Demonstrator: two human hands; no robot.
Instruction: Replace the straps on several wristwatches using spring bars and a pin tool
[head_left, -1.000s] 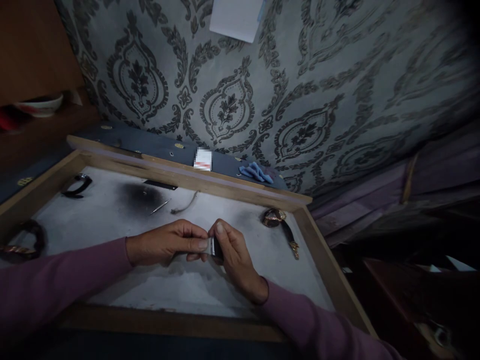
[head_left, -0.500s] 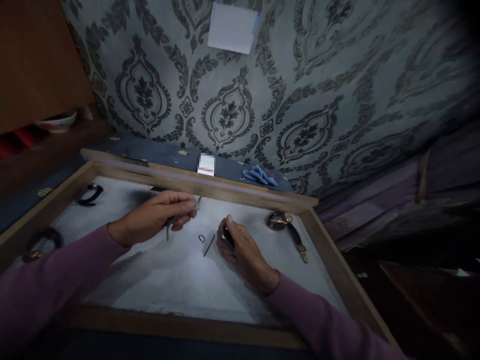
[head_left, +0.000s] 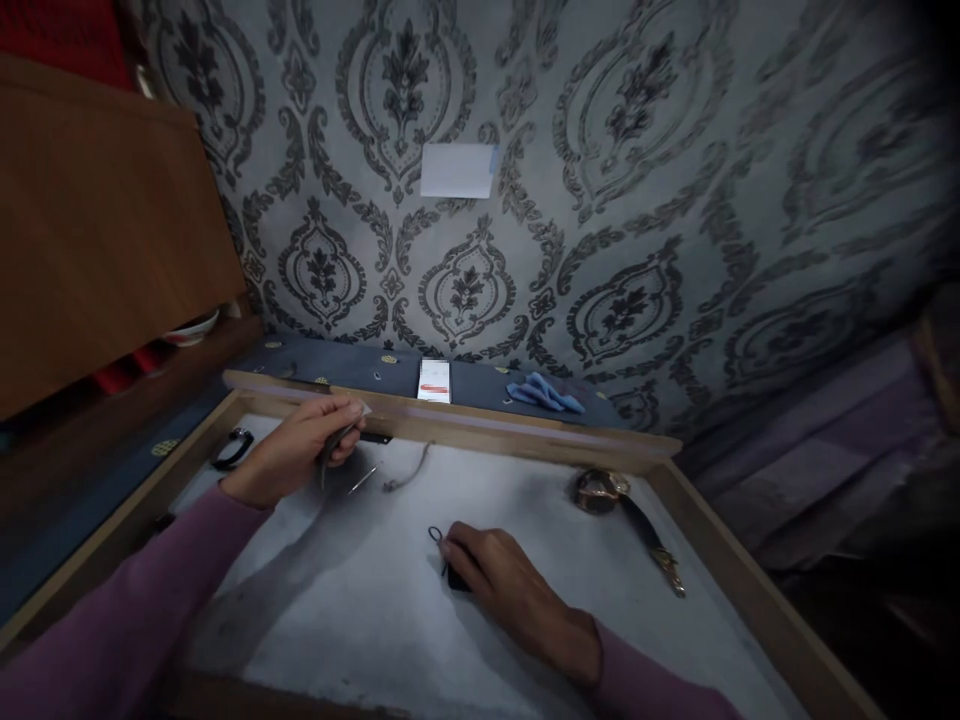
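My left hand [head_left: 311, 445] is closed around a thin greyish strip [head_left: 330, 452], with a small pale piece showing at the fingertips. Low over the white tray surface, my right hand [head_left: 499, 575] has its fingers closed on a small black object [head_left: 458, 580], largely covered by the hand. A small dark loop [head_left: 435, 534] lies by its fingertips. Between the hands are a thin metal tool [head_left: 363, 480] and a thin curved cord [head_left: 411, 474]. A gold-trimmed watch [head_left: 598, 491] with a black strap [head_left: 646, 530] rests at the right.
The wooden tray rim [head_left: 480, 425] surrounds the work surface. A dark watch [head_left: 234, 449] lies at the left. Beyond the rim are a phone [head_left: 434, 380] and a blue cloth [head_left: 545, 393]. An orange-brown cabinet [head_left: 105, 230] stands at the left.
The view has tilted up. My right hand has come down to the surface with the black object. The metal tool and curved cord now show beside my left hand, which still grips the strip.
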